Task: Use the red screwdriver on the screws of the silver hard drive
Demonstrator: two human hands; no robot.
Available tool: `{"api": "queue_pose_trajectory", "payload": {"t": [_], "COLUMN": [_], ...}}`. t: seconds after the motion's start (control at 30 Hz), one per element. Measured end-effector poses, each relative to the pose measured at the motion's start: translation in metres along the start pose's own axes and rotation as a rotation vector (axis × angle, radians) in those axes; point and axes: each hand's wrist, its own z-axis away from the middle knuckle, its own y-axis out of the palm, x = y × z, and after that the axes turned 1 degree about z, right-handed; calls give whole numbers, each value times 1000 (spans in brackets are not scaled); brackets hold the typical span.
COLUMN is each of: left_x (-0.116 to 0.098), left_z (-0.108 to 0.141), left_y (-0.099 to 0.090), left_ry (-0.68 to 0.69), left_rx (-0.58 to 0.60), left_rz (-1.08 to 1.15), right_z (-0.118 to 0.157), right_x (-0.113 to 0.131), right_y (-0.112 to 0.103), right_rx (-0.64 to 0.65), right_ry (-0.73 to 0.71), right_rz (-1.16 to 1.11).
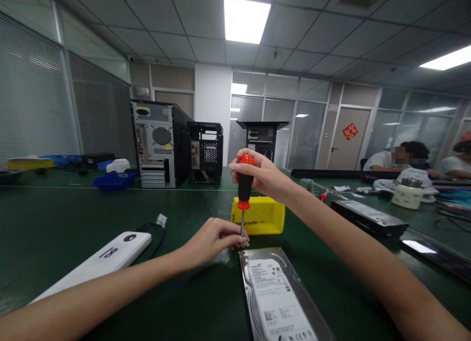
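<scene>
A screwdriver [245, 186] with a red and black handle stands upright, its tip at the far left corner of a hard drive [276, 297]. My right hand [263, 170] is closed around the top of the handle. Low on the metal shaft, the fingers of my left hand [221, 235] pinch near the tip. Whether a screw sits under the tip is too small to make out. The drive lies flat on the green table with its white label up. Just behind both hands is a yellow bin [263, 216].
A white power bank marked 18 [106, 260] with a cable lies at left. Computer cases [156, 144] stand at the back, beside a blue tray [114, 181]. On the right are another drive [370, 216], a phone [437, 255] and a cream jar [407, 194]. People sit farther right.
</scene>
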Motion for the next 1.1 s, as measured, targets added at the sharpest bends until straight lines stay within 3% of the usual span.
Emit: {"api": "queue_pose_trajectory", "payload": {"t": [0.73,0.93,1.1], "left_x": [2,0,3], "left_z": [1,1,0], "left_y": [-1,0,-1], "left_ry": [23,1,-13], "left_rx": [7,-2,-7], "left_rz": [-39,-53,-27], "right_z": [0,-1,0], "right_x": [-4,0,6], "right_y": [4,3,-6], "right_rx": [-73,-161,-121], "right_ry": [-6,30,20], "right_rz": [45,123,190]}}
